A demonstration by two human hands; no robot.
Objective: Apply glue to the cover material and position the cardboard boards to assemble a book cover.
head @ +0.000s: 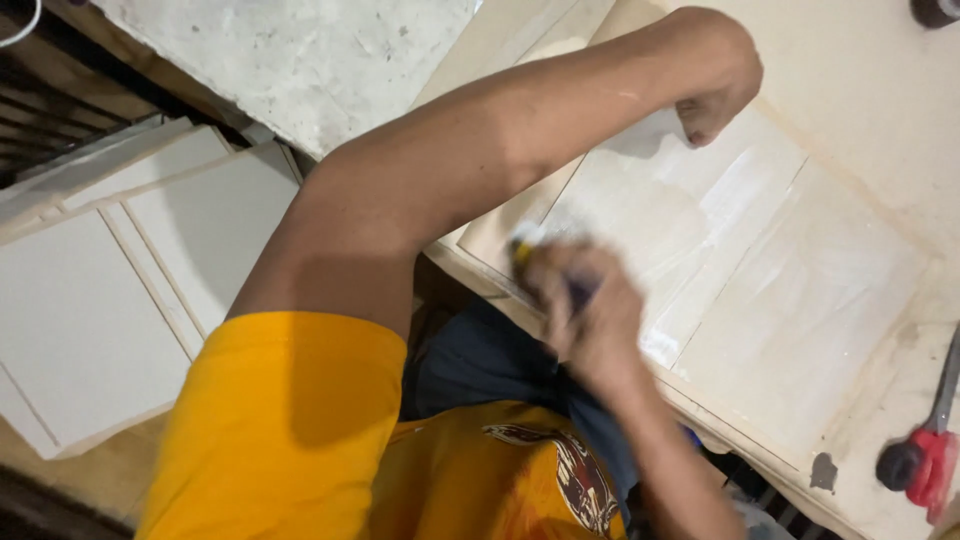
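The person leans over a pale, dusty table [880, 90] on which a white panelled cabinet door [780, 270] lies flat, its recessed centre streaked with wet-looking white smears. The left hand [715, 100] reaches far across the door with the arm stretched out; its fingers are curled in against the upper edge of the panel, seemingly pressing on it, though whether they grip anything cannot be told. The right hand [590, 310] is blurred and sits at the near edge of the door, closed around a small dark object with a yellowish tip [530, 255]; the blur hides what kind of thing it is. The person wears a yellow shirt [290, 430] with a dark printed patch on the front. To the left, below the table, more white panelled doors [120, 290] lie stacked on the floor, and a rough grey slab [300, 50] lies near the upper edge of the view. At the right edge of the table lies a tool with a red handle and metal bar [935, 440], well apart from both hands.
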